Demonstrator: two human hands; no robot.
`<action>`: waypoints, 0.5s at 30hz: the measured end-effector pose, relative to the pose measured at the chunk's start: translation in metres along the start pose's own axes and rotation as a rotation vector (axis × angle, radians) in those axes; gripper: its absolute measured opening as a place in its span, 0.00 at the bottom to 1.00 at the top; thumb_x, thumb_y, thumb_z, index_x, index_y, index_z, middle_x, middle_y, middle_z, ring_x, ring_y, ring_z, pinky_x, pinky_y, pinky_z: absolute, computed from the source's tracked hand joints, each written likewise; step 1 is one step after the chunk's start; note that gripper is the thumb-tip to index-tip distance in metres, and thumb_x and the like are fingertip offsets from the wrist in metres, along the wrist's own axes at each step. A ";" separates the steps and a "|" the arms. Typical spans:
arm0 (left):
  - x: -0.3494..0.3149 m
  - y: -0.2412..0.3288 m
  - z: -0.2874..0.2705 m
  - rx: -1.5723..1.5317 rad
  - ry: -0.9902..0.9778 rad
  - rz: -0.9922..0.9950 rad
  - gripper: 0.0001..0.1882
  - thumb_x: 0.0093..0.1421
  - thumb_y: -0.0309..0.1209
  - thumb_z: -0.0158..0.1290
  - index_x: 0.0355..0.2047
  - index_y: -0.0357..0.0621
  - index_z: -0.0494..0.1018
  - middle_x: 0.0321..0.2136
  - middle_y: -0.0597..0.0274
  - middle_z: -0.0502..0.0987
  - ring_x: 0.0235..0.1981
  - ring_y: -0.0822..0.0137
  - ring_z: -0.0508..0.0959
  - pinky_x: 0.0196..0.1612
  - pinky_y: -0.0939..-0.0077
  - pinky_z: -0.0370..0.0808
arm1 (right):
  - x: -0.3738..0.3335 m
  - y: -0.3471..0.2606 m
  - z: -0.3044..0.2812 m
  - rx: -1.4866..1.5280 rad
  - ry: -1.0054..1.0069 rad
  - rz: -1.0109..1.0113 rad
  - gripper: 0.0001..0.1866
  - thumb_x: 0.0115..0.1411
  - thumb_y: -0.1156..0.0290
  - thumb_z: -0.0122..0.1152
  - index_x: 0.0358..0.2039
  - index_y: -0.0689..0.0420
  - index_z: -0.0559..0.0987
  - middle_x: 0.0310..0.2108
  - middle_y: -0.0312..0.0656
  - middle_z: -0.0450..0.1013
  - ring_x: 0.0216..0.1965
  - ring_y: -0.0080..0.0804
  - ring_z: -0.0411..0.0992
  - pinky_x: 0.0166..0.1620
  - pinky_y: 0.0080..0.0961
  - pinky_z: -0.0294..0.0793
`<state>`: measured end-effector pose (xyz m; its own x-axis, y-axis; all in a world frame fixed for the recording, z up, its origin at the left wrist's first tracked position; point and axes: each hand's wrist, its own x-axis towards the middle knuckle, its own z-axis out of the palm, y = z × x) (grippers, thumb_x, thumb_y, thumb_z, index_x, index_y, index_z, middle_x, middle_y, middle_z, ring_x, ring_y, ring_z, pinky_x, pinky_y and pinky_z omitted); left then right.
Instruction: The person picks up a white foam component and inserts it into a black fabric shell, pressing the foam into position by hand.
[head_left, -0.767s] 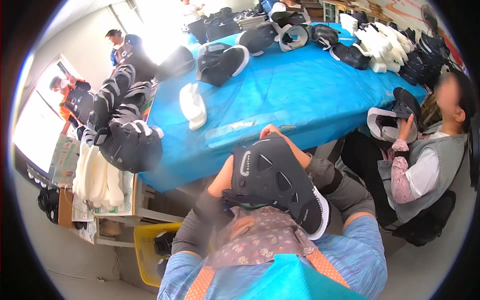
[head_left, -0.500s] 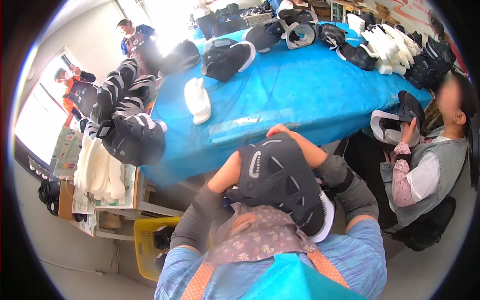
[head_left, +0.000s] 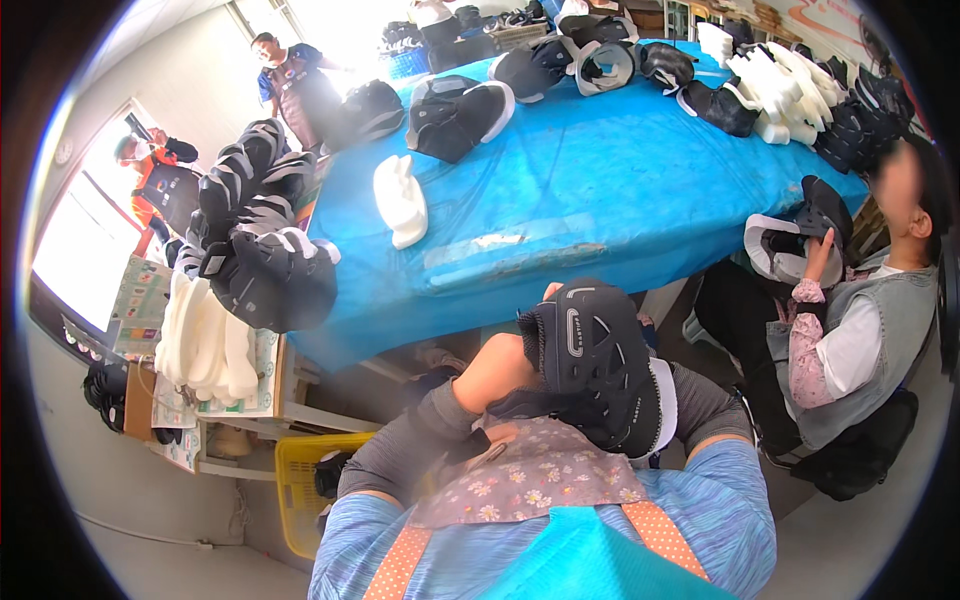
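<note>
A black padded fabric piece point(head_left: 590, 350), with grey raised trim, cut-out-like shapes and a white rim, is held up in front of my chest. Its exact kind is unclear to me. My left hand point(head_left: 508, 365) grips its left side near a ribbed black edge, with the fingers mostly tucked behind it. A fingertip point(head_left: 552, 290) shows over the top left edge; whose hand it belongs to I cannot tell. The piece covers my right hand; only the grey right sleeve point(head_left: 705, 400) comes into sight beside the white rim.
A blue-covered table point(head_left: 520, 200) bears similar black pieces point(head_left: 455, 118) and a white foam piece point(head_left: 400, 200). White foam pieces point(head_left: 205, 340) and black pieces stack at left, above a yellow crate point(head_left: 300, 490). At right a seated co-worker point(head_left: 850, 340) holds a similar piece; two people stand far left.
The black padded piece has moved slightly right and turned more upright. My left hand has shifted right with it, and my right forearm, earlier reaching over the top, has gone behind it.
</note>
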<state>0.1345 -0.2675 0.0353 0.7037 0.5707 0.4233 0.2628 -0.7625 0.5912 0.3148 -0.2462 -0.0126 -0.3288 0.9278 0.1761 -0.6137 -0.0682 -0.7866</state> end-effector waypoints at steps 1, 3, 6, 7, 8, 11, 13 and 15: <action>-0.002 -0.001 0.001 0.023 -0.003 0.014 0.21 0.52 0.33 0.60 0.46 0.39 0.72 0.33 0.46 0.78 0.30 0.49 0.79 0.30 0.63 0.75 | -0.002 -0.003 0.004 0.030 -0.013 0.021 0.17 0.55 0.74 0.63 0.42 0.57 0.66 0.30 0.35 0.70 0.31 0.21 0.71 0.32 0.20 0.73; -0.005 0.001 0.004 0.043 -0.010 0.032 0.21 0.51 0.33 0.60 0.45 0.40 0.73 0.31 0.46 0.79 0.31 0.49 0.79 0.30 0.63 0.74 | -0.003 -0.011 0.007 0.087 -0.047 0.064 0.17 0.55 0.74 0.62 0.42 0.57 0.66 0.30 0.36 0.70 0.30 0.21 0.71 0.31 0.20 0.73; -0.008 0.005 0.007 -0.045 0.058 -0.105 0.20 0.52 0.33 0.59 0.46 0.42 0.73 0.32 0.46 0.79 0.31 0.48 0.79 0.30 0.62 0.74 | -0.006 -0.022 0.011 0.183 -0.094 0.133 0.16 0.55 0.74 0.62 0.42 0.57 0.66 0.30 0.36 0.70 0.30 0.22 0.71 0.31 0.21 0.74; -0.009 0.004 0.009 -0.065 0.087 -0.113 0.20 0.52 0.33 0.59 0.46 0.41 0.73 0.32 0.47 0.79 0.31 0.48 0.79 0.30 0.62 0.75 | -0.008 -0.025 0.012 0.222 -0.110 0.160 0.16 0.56 0.75 0.62 0.42 0.57 0.66 0.30 0.36 0.70 0.30 0.22 0.72 0.30 0.21 0.74; -0.009 0.002 0.011 -0.084 0.115 -0.122 0.20 0.53 0.33 0.59 0.46 0.41 0.73 0.33 0.47 0.79 0.31 0.47 0.79 0.30 0.61 0.75 | -0.010 -0.028 0.014 0.255 -0.128 0.184 0.16 0.56 0.75 0.62 0.42 0.57 0.66 0.30 0.36 0.70 0.30 0.22 0.72 0.30 0.21 0.74; -0.014 -0.010 0.016 -0.125 0.092 -0.052 0.19 0.53 0.33 0.58 0.45 0.42 0.73 0.32 0.47 0.79 0.30 0.47 0.79 0.31 0.61 0.75 | -0.012 -0.032 0.019 0.356 -0.166 0.262 0.16 0.56 0.75 0.61 0.41 0.57 0.66 0.30 0.37 0.70 0.30 0.23 0.72 0.30 0.21 0.75; -0.011 -0.003 0.010 -0.110 0.057 -0.033 0.19 0.53 0.33 0.58 0.45 0.42 0.74 0.33 0.48 0.79 0.30 0.47 0.79 0.31 0.62 0.75 | -0.014 -0.034 0.021 0.397 -0.170 0.294 0.15 0.56 0.75 0.61 0.41 0.57 0.66 0.30 0.37 0.70 0.29 0.23 0.73 0.29 0.22 0.75; -0.011 -0.001 0.009 -0.078 0.035 -0.039 0.19 0.53 0.33 0.58 0.45 0.43 0.74 0.33 0.48 0.79 0.30 0.48 0.79 0.31 0.62 0.75 | -0.016 -0.034 0.024 0.224 -0.127 0.218 0.14 0.56 0.77 0.58 0.41 0.57 0.66 0.29 0.35 0.69 0.30 0.21 0.71 0.31 0.21 0.73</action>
<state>0.1320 -0.2756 0.0240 0.6700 0.6108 0.4219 0.2360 -0.7142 0.6590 0.3240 -0.2678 0.0253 -0.5473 0.8308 0.1014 -0.6572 -0.3516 -0.6667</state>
